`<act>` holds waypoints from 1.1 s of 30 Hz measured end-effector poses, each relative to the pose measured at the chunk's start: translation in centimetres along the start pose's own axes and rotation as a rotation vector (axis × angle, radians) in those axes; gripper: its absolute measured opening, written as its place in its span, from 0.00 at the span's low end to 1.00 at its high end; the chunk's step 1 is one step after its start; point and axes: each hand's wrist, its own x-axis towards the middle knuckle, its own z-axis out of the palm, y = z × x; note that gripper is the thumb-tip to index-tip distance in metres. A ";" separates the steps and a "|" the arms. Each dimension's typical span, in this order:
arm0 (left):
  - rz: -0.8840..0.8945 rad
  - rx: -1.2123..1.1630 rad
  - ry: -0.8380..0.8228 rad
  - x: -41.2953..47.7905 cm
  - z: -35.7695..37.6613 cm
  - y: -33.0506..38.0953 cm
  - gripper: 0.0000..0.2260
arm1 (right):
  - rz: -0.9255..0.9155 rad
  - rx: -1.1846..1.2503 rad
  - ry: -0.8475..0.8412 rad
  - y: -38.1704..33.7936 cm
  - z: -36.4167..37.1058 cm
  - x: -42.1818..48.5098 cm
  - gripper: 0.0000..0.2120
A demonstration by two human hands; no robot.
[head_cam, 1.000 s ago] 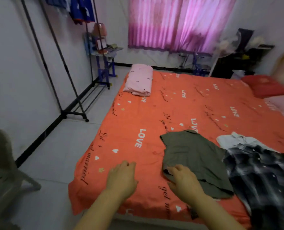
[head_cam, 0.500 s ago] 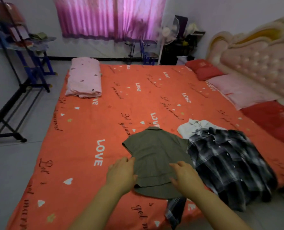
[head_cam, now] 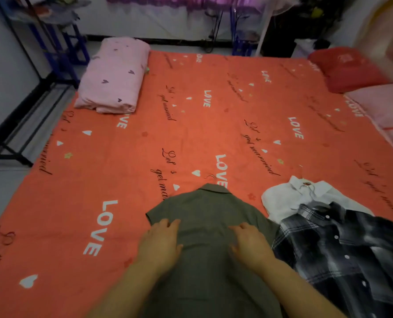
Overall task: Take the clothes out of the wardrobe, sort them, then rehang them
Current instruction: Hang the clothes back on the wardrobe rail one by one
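Note:
An olive-green short-sleeved shirt lies flat on the orange bed sheet, collar pointing away, with a hanger hook showing at its neck. My left hand rests flat on the shirt's left side. On the shirt's right side my right hand lies palm down, fingers relaxed. Right of it lie a white shirt on a hanger and a black-and-white plaid shirt partly over it.
A folded pink blanket sits at the bed's far left corner. Red and pink pillows lie at the right. A black clothes rack frame stands on the floor to the left, a blue shelf behind it.
The view has tilted down and closer to the bed. Both hands moved further up onto the green shirt, which now lies squarer in front of me.

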 end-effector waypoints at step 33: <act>-0.135 0.032 -0.124 11.6 14.1 0.2 0.28 | -0.038 0.054 0.068 10.5 10.5 23.2 0.36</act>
